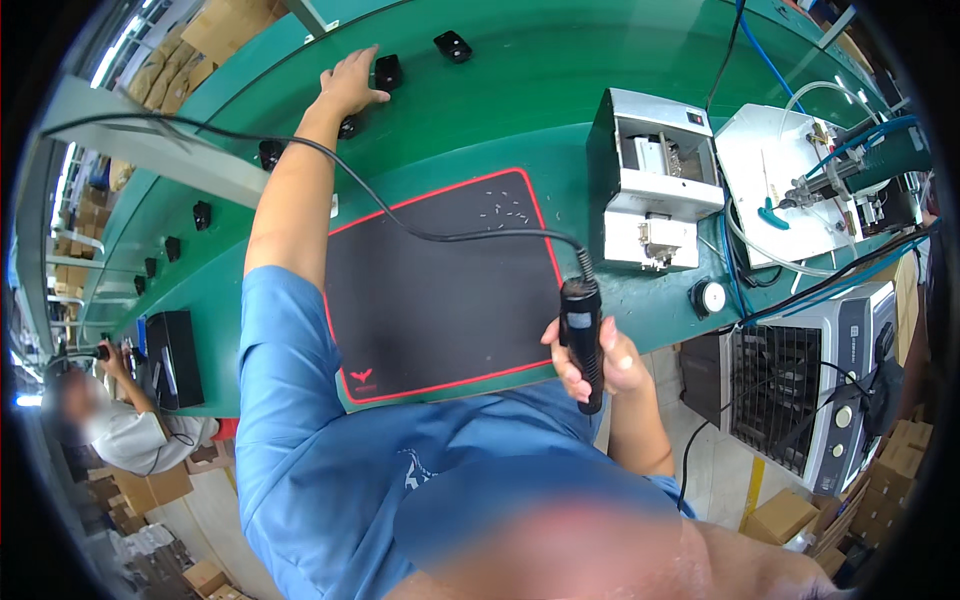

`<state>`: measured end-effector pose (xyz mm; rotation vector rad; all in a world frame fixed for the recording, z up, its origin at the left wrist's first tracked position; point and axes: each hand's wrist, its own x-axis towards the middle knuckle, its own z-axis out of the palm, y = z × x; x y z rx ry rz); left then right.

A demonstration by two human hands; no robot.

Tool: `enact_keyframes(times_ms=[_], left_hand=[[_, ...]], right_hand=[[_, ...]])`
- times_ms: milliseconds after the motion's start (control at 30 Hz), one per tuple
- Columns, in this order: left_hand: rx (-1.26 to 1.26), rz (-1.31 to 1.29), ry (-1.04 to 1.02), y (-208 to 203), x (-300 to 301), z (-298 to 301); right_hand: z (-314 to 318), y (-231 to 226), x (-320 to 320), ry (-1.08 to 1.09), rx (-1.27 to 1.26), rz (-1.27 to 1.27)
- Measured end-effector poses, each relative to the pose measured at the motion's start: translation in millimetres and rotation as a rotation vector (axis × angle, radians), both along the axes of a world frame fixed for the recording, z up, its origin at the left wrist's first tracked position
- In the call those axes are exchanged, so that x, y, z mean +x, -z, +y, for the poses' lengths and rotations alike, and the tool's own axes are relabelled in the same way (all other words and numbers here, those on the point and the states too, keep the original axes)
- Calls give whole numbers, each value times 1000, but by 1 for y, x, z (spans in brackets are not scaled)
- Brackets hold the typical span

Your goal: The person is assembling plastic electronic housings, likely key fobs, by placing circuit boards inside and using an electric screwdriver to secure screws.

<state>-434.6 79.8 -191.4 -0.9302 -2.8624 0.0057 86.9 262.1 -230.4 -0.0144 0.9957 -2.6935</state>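
In my right hand (pixel 622 362) is a black corded electric screwdriver (pixel 581 335), with my fingers wrapped round its body just past the near edge of the mat. Its cable leaves the upper end and runs across to the far left. My left arm is stretched out to the green surface beyond the mat, and my left hand (pixel 350 84) is open there, fingers apart. Right beside its fingers lies a small black housing (pixel 388 72). Another black piece (pixel 349 126) sits by my wrist, partly covered, and a third black housing (pixel 453 46) lies farther right.
A black mat (pixel 440 310) with red edging carries several tiny screws (pixel 508 212). To the right stand a metal screw feeder (pixel 655 150) and a white plate with blue tubing (pixel 765 150). More black pieces (pixel 202 215) line the far left, where a co-worker (pixel 150 435) sits.
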Motion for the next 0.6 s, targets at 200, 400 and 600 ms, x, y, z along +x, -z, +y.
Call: enact_keyframes(times_ms=[200, 400, 600], left_hand=[[74, -72, 59, 12, -18, 6], [886, -320, 248, 5, 79, -16], [1044, -875, 405, 15, 257, -44]], right_hand=[[-2, 0, -2, -41, -46, -49], [-2, 7, -2, -82, -92, -66], [7, 15, 5, -138, -42, 31]])
